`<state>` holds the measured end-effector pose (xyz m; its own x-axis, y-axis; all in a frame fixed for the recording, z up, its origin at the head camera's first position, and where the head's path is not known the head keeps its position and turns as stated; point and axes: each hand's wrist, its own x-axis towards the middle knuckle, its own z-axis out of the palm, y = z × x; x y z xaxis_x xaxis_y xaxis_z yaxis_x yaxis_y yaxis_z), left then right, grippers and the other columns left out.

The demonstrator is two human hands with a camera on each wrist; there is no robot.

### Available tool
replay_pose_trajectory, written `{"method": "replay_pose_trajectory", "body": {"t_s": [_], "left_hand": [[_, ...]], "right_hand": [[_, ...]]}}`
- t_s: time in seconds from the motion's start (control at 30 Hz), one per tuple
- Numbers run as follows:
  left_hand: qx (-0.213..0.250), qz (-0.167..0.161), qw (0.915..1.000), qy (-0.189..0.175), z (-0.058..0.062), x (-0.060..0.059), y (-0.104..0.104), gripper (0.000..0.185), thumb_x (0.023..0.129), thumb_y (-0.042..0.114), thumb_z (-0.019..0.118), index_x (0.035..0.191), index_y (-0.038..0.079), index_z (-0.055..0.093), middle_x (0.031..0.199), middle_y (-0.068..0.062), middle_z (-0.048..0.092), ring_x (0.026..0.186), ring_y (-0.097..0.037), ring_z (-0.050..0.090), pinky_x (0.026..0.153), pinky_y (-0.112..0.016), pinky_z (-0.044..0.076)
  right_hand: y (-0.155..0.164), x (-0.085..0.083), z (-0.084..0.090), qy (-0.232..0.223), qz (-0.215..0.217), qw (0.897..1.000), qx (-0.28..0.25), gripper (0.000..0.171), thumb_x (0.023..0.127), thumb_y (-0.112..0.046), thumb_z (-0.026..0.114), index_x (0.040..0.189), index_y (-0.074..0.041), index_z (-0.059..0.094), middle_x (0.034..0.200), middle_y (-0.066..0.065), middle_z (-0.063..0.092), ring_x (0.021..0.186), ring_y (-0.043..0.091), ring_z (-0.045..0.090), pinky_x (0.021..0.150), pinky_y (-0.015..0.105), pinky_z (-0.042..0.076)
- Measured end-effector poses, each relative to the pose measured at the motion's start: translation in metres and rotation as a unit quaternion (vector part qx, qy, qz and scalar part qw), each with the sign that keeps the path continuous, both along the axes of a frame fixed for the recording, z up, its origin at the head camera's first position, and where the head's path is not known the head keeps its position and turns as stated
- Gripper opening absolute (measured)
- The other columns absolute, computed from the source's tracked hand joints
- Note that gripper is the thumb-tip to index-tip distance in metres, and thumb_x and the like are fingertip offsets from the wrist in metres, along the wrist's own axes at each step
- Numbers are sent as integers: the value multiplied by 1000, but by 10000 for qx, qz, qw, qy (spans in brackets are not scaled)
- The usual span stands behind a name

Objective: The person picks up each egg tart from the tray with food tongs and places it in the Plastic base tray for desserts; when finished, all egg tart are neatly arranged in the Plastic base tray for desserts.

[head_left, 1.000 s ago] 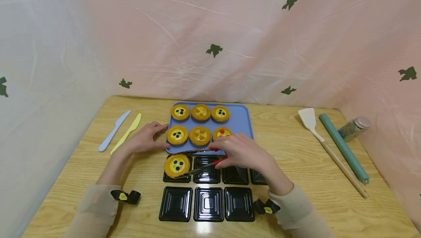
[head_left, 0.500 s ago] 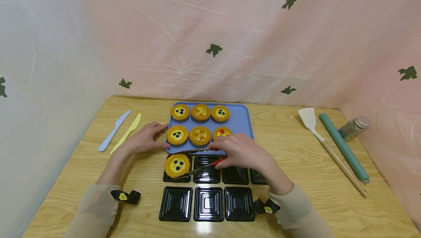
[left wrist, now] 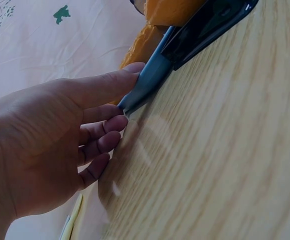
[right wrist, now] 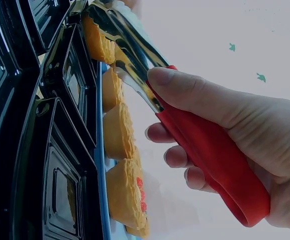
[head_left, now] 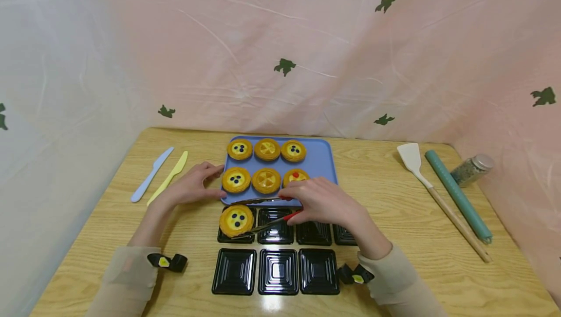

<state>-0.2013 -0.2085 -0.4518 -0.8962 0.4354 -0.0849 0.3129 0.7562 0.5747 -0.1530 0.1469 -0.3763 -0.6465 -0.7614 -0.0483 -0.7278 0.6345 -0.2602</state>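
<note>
My right hand (head_left: 320, 201) holds the red handles of metal tongs (right wrist: 130, 47), thumb on one side. The tongs' arms lie on both sides of a blueberry-topped tart (head_left: 236, 220), which sits on the back-left black square tray (head_left: 222, 239). Whether the tips touch the tart is hard to tell. With thumb and fingers spread, my left hand (head_left: 195, 185) touches the left edge of the blue tray (head_left: 322, 156). In the left wrist view its thumb rests on the blue rim, fingers loosely bent. Several tarts stand in two rows on the blue tray, including a red-topped tart (head_left: 295, 176).
Several black square trays (head_left: 277, 272) stand in two rows before the blue tray. At left lie a blue knife (head_left: 151, 176) and a yellow knife (head_left: 173, 173). To the right are a spatula (head_left: 438, 195), a green rolling pin (head_left: 458, 195) and a glass jar (head_left: 471, 172).
The tongs' arms have spread slightly around the blueberry-topped tart, and more of the far tip shows. Both hands and the tarts look still.
</note>
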Motion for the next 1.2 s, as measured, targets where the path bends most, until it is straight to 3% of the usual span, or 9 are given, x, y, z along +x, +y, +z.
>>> {"method": "replay_pose_trajectory", "body": {"t_s": [1.2], "left_hand": [[76, -15, 10000, 1, 2, 1, 0, 90, 86, 45, 82, 154, 1, 44, 130, -17, 58, 127, -36, 52, 111, -58, 42]], "right_hand": [[1, 2, 6, 1, -68, 9999, 86, 58, 79, -47, 87, 127, -18, 73, 106, -3, 74, 67, 6, 47, 57, 20, 37]]}}
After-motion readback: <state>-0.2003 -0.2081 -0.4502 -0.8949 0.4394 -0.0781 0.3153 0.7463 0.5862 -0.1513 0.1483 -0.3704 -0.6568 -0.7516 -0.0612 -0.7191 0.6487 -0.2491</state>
